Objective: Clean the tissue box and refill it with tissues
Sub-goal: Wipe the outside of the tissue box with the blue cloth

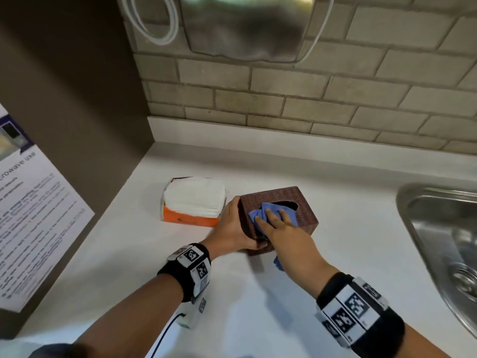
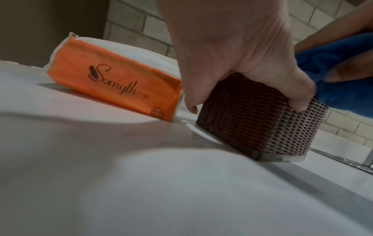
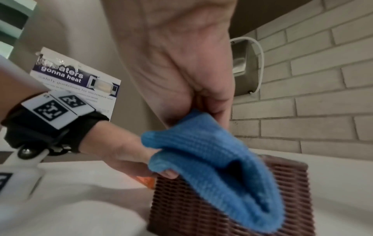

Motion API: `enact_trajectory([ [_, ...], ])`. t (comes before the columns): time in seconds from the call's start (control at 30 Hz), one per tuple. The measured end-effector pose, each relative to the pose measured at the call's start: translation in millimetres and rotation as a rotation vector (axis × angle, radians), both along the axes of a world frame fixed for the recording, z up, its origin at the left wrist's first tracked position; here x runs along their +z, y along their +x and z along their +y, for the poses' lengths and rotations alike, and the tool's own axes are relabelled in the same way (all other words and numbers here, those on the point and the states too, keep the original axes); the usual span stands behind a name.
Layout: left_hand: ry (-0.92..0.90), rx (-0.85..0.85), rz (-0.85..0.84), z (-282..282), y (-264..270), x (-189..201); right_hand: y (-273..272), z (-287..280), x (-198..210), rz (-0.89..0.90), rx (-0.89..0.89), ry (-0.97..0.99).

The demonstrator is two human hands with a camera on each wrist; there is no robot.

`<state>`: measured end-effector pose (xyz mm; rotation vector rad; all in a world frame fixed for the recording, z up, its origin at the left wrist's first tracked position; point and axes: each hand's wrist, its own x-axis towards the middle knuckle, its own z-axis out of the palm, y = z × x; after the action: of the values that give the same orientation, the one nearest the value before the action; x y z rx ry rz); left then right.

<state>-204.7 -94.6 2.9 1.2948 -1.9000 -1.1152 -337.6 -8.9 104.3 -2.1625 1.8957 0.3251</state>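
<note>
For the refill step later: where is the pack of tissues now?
In the head view, the tissue pack lies on the counter, beside the left hand gripping the tissue box.

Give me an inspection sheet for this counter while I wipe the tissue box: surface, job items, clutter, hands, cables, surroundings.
Surface: white countertop, no spills seen.
Job's things: brown woven tissue box standing upright, no tissues showing in its top slot; blue cloth on the box top; orange tissue pack lying beside the box, to its left.
Clutter: nothing seen.
Hands: left hand grips the box's left end; right hand presses the cloth onto the top with straight fingers.
Cables: white cord looped on the wall; dark wire from the left wrist camera.
Surroundings: brick-tile wall, metal dispenser, steel sink on the right, microwave notice on the left.
</note>
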Motion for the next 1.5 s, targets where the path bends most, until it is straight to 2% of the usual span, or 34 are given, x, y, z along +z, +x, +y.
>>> enact_trajectory([
  [0.13, -0.017, -0.029, -0.016, -1.9, 2.9, -1.0, -30.5, -1.1, 6.9, 0.029, -0.08, 0.003],
  [0.23, -0.009, -0.036, -0.048, -0.8, 2.7, -0.2, -40.3, 0.8, 13.0, 0.041, -0.134, -0.086],
  [0.37, 0.016, -0.077, -0.088, -3.0, 3.9, 4.3, 4.2, 8.0, -1.2, -0.084, 0.095, -0.064],
  [0.43, 0.064, -0.124, -0.113, -4.3, 7.0, 6.7, 3.0, 5.3, -5.5, -0.171, 0.156, -0.096],
  [0.53, 0.055, -0.113, -0.105, -7.1, 9.1, 2.5, -28.2, -18.0, 17.3, -0.364, -0.033, -0.22],
  [0.63, 0.084, -0.15, -0.123, -8.4, 10.3, 3.6, -45.4, -40.0, 32.5, -0.29, -0.169, -0.391],
  [0.73, 0.132, -0.186, -0.092, -11.5, 12.0, 0.4, -31.3, -50.6, 11.1, -0.273, -0.028, -0.319],
  [0.8, 0.15, -0.192, -0.052, -9.9, 9.8, 0.1, -20.5, -53.8, -12.5, -0.191, 0.082, -0.264],
  [0.87, 0.16, -0.183, -0.017, -7.8, 5.6, -0.8, -18.9, -55.0, -28.4, -0.146, 0.074, -0.252],
  [0.93, 0.164, -0.183, 0.021, -8.3, 3.5, -4.9, -23.8, -54.5, -31.5, -0.179, 0.118, -0.24],
  [1.03, 0.169, -0.178, 0.057, -8.2, 5.1, -5.3, -37.0, -53.6, -21.7, -0.342, 0.225, -0.316],
  [1.1, 0.196, -0.199, 0.059, -6.7, 4.7, -2.1, -45.0, -54.8, -18.8, -0.421, 0.164, -0.357],
  [1.23, 0.374, -0.181, 0.109, -4.0, -1.5, 3.6, -55.9, -58.2, -34.2, -0.422, 0.087, -0.302],
  [1.3, 0.387, -0.16, 0.105, -4.4, -4.1, 1.0, -53.4, -57.1, -36.9, -0.44, 0.072, -0.324],
  [1.37, 0.39, -0.181, 0.098, -0.7, -5.3, 1.2, -48.5, -53.0, -38.7, -0.488, 0.091, -0.343],
  [1.5, 0.366, -0.189, 0.139, 4.5, -6.2, 7.1, -51.0, -55.2, -42.5, -0.356, 0.25, -0.375],
])
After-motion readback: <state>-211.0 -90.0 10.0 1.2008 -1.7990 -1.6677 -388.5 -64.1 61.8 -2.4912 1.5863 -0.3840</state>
